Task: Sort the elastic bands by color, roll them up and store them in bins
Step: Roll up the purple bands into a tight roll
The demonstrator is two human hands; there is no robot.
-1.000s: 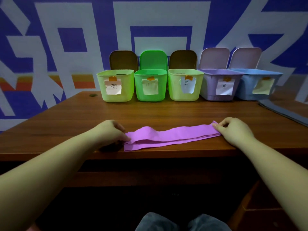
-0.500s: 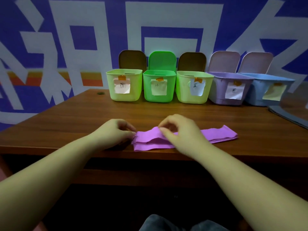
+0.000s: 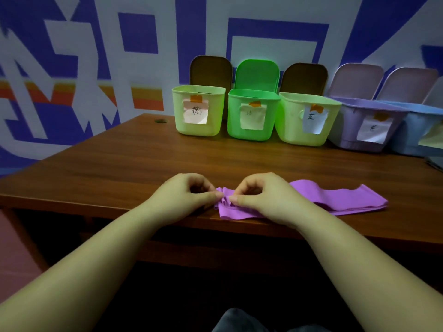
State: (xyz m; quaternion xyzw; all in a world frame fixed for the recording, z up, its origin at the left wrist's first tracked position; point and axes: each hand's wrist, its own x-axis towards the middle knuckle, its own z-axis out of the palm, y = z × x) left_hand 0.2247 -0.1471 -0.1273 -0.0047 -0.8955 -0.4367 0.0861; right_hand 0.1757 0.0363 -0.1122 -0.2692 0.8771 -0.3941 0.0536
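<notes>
A: Where is the purple elastic band (image 3: 335,198) now?

B: It lies flat along the front edge of the table (image 3: 119,168), toward the right side. Its left end is bunched between the two hands.

A: What do the hands do?

B: The left hand (image 3: 184,195) and the right hand (image 3: 261,197) both have curled fingers and pinch that left end, thumbs almost touching each other.

A: How to roll it well?

B: I think the first turn must be tight and straight, edges aligned, then roll toward the free right end. The purple bin (image 3: 359,125) waits at the back edge.
</notes>
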